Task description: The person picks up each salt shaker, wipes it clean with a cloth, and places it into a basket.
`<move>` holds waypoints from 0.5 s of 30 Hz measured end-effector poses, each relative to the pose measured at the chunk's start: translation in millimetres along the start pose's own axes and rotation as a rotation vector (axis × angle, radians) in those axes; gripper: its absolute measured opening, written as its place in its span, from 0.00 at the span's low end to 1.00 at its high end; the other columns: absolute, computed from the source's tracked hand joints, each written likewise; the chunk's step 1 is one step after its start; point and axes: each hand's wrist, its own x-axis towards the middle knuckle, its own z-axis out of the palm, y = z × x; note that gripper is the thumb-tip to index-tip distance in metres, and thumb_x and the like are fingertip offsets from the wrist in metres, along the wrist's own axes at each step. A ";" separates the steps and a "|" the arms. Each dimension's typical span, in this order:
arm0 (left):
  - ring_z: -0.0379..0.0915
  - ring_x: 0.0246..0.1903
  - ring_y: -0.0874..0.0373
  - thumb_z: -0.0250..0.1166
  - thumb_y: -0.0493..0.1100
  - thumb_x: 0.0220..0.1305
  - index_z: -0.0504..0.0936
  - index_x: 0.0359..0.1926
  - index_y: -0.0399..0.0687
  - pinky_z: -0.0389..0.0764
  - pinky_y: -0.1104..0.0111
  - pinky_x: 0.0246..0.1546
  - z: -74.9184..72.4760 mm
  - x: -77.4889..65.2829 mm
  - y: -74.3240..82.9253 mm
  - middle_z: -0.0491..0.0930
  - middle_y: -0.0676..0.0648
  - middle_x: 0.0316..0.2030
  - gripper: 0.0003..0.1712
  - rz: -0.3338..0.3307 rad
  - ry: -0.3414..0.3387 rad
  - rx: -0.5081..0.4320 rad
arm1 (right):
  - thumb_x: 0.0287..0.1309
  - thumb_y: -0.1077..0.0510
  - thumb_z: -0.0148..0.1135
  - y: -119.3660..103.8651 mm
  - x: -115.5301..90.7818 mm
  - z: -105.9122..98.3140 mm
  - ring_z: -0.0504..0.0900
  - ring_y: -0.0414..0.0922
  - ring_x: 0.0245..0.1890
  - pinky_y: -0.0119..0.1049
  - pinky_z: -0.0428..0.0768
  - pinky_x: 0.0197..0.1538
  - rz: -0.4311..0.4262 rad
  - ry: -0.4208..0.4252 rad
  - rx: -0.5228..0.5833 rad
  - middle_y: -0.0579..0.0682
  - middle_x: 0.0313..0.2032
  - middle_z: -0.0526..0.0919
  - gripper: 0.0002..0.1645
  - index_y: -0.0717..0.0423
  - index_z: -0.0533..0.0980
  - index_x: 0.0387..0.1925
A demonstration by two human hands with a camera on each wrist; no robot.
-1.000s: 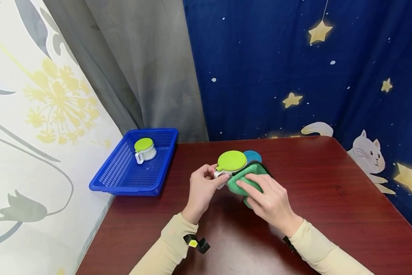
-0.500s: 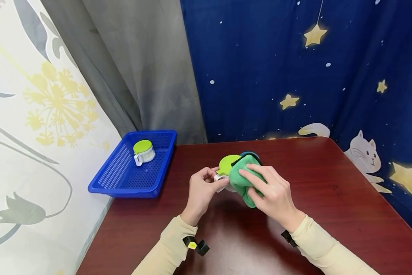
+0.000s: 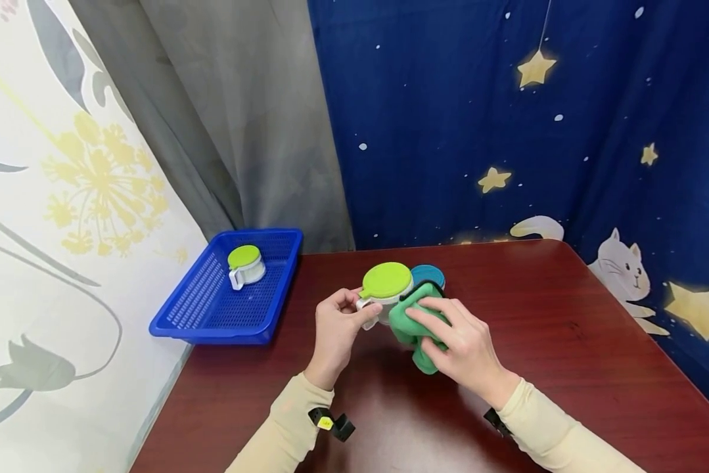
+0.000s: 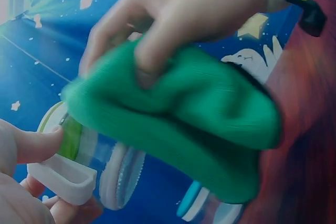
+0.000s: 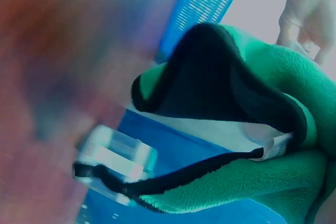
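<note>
My left hand point(image 3: 336, 328) pinches the white handle point(image 4: 68, 179) of a clear jar with a lime-green lid point(image 3: 386, 280). The jar is raised off the table and tilted. Between my right hand's point(image 3: 463, 345) thumb and fingers is a folded green cloth point(image 3: 410, 322) with black edging, placed at the jar's right side. In the left wrist view the cloth point(image 4: 178, 108) partly hides the jar; whether it touches there cannot be told. Just behind stands a second jar with a blue lid point(image 3: 428, 274), partly covered by the cloth in the head view.
A blue perforated basket point(image 3: 224, 322) stands at the table's left. Inside it sits another handled jar with a lime-green lid point(image 3: 244, 256). The dark red tabletop point(image 3: 567, 341) extends to the right. Curtains rise behind the table.
The cloth first rises over part of the lime-green lid, then comes down again at the jar's side. My left hand and the jar have shifted slightly left.
</note>
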 end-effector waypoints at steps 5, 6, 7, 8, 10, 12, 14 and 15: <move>0.84 0.40 0.48 0.80 0.34 0.50 0.73 0.29 0.34 0.86 0.64 0.37 -7.2 3.5 3.7 0.83 0.36 0.49 0.20 0.019 0.013 -0.015 | 0.44 0.63 0.64 -0.1 -13.7 6.5 0.80 0.47 0.44 0.39 0.81 0.32 0.003 -0.079 0.013 0.52 0.51 0.82 0.30 0.47 0.83 0.54; 0.84 0.40 0.47 0.80 0.34 0.49 0.73 0.29 0.34 0.86 0.63 0.37 -7.9 3.7 4.4 0.83 0.36 0.49 0.20 0.016 0.008 -0.018 | 0.44 0.63 0.64 0.0 -15.0 7.1 0.80 0.47 0.44 0.40 0.81 0.33 0.007 -0.085 0.013 0.52 0.52 0.82 0.30 0.47 0.83 0.54; 0.84 0.40 0.47 0.80 0.34 0.50 0.73 0.29 0.34 0.86 0.63 0.37 -8.6 3.9 4.7 0.83 0.36 0.49 0.20 0.011 0.003 -0.017 | 0.44 0.64 0.65 0.2 -15.8 7.6 0.80 0.47 0.44 0.40 0.81 0.33 0.009 -0.087 0.015 0.52 0.52 0.82 0.30 0.47 0.83 0.54; 0.84 0.40 0.47 0.80 0.35 0.49 0.73 0.29 0.35 0.86 0.63 0.38 -9.1 3.8 5.2 0.83 0.36 0.50 0.21 0.008 -0.002 -0.014 | 0.44 0.64 0.64 0.3 -16.1 7.9 0.79 0.47 0.44 0.40 0.81 0.33 0.011 -0.087 0.014 0.51 0.52 0.82 0.30 0.47 0.83 0.54; 0.84 0.42 0.47 0.81 0.36 0.50 0.73 0.29 0.36 0.86 0.62 0.39 -9.7 3.4 5.6 0.83 0.37 0.50 0.21 0.004 -0.014 0.002 | 0.45 0.64 0.64 0.3 -15.6 8.0 0.80 0.47 0.44 0.40 0.81 0.33 0.014 -0.081 0.014 0.51 0.52 0.82 0.30 0.47 0.83 0.55; 0.84 0.43 0.48 0.81 0.39 0.51 0.74 0.30 0.37 0.86 0.62 0.39 -10.0 2.8 5.4 0.83 0.39 0.51 0.21 -0.001 -0.024 0.031 | 0.45 0.63 0.63 0.0 -14.1 7.8 0.80 0.47 0.44 0.40 0.81 0.32 0.016 -0.068 0.014 0.51 0.52 0.82 0.30 0.47 0.83 0.54; 0.85 0.44 0.49 0.81 0.42 0.51 0.74 0.30 0.37 0.85 0.62 0.39 -10.4 2.1 4.8 0.83 0.41 0.51 0.22 -0.006 -0.033 0.068 | 0.45 0.63 0.62 -0.4 -11.7 7.2 0.80 0.46 0.43 0.39 0.80 0.32 0.017 -0.052 0.015 0.51 0.51 0.82 0.29 0.48 0.83 0.54; 0.85 0.44 0.49 0.81 0.44 0.51 0.74 0.30 0.38 0.85 0.63 0.39 -10.5 1.6 4.3 0.83 0.43 0.52 0.22 -0.010 -0.037 0.088 | 0.45 0.63 0.62 -0.6 -10.0 6.9 0.80 0.47 0.43 0.39 0.80 0.32 0.015 -0.040 0.017 0.52 0.51 0.82 0.29 0.48 0.83 0.54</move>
